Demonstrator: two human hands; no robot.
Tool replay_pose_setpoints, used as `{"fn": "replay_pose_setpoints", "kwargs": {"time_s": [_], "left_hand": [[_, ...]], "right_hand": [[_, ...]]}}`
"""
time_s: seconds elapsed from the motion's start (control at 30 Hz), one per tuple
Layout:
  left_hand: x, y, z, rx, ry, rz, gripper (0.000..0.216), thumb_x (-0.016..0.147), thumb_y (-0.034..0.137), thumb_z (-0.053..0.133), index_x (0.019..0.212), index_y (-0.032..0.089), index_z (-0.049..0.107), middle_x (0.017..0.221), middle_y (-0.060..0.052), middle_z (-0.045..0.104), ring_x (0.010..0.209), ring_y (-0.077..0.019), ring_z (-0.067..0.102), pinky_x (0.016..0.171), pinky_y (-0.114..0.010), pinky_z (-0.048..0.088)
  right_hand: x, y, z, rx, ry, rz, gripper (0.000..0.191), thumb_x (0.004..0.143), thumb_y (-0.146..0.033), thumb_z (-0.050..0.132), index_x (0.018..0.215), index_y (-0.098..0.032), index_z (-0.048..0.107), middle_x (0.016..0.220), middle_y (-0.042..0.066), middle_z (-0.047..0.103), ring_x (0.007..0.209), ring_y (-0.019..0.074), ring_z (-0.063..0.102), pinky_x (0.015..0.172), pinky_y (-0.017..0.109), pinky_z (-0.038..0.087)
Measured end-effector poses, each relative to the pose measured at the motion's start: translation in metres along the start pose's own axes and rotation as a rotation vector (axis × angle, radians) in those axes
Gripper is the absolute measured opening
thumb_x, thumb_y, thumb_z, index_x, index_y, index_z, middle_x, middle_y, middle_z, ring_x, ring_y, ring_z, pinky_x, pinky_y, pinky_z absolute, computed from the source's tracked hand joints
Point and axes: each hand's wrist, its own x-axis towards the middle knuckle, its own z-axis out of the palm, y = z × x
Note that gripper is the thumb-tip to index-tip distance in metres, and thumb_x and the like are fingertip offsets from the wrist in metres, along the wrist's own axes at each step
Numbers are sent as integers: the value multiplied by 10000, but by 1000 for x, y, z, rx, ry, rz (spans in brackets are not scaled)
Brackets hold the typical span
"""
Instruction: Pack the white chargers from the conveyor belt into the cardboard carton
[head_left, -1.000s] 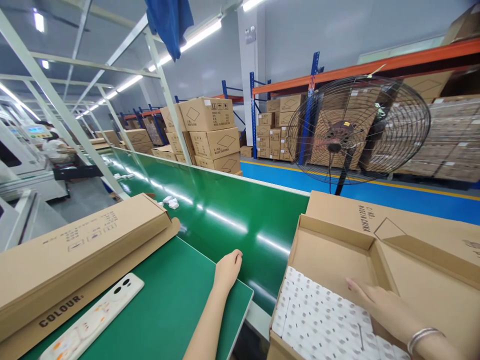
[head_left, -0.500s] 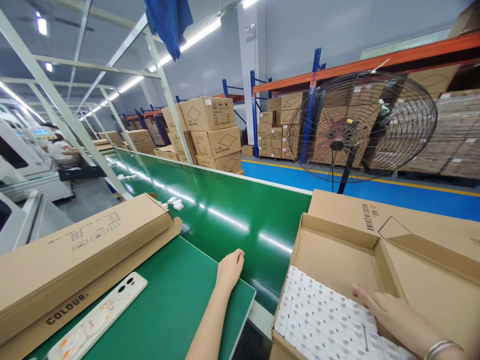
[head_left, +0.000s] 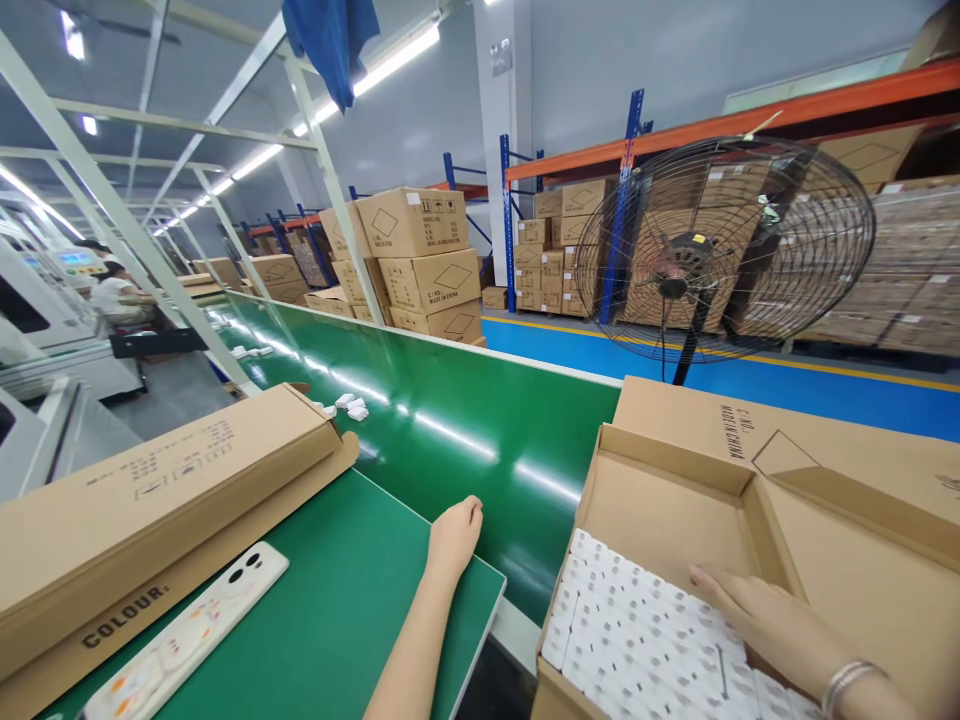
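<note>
1. Little has moved since the earlier frame: the view shifts slightly, and the right hand (head_left: 765, 612) appears a touch further left over the carton (head_left: 675, 460).
2. The white blocks (head_left: 637, 630) stand in tight rows inside that carton, filling its near part.
3. They look light, stiff and smooth, perhaps slippery; opposite sides of a block at a row's exposed edge seem the best hold.
4. The right hand lies at that edge, fingers partly hidden; I cannot tell whether it grasps anything.
5. The left hand (head_left: 454, 535) is loosely curled at the desk (head_left: 337, 600) corner, nothing visible in it.
6. Beyond runs a green belt (head_left: 547, 410); a phone (head_left: 187, 630) lies on the desk's left.
</note>
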Motion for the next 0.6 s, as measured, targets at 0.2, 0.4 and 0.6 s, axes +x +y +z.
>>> {"fn": "replay_pose_setpoints", "kwargs": {"time_s": [0.2,0.4,0.6], "left_hand": [[2,-1,1,10,3,19,290,908,254,303,918,255,592,874,5,661,816,-148,593,618,-227,333],[1,-2,2,-1,2,30,303,904,254,289,923,256,591,865,7,660,783,-138,590,616,-221,338],[1,-3,3,-16,6,38,293,899,262,293,942,270,583,876,17,658,813,-144,591,627,-222,342]], "right_hand": [[16,-56,-5,68,4,-152,428,893,-422,204,961,-245,587,1012,84,629,974,266,561,816,444,420],[28,-94,9,344,31,-345,373,897,-430,267,1046,-241,552,1078,69,605,1022,233,531,901,408,389],[47,-73,23,673,65,-169,460,845,-546,309,1038,-228,580,984,64,640,968,225,564,898,379,418]]}}
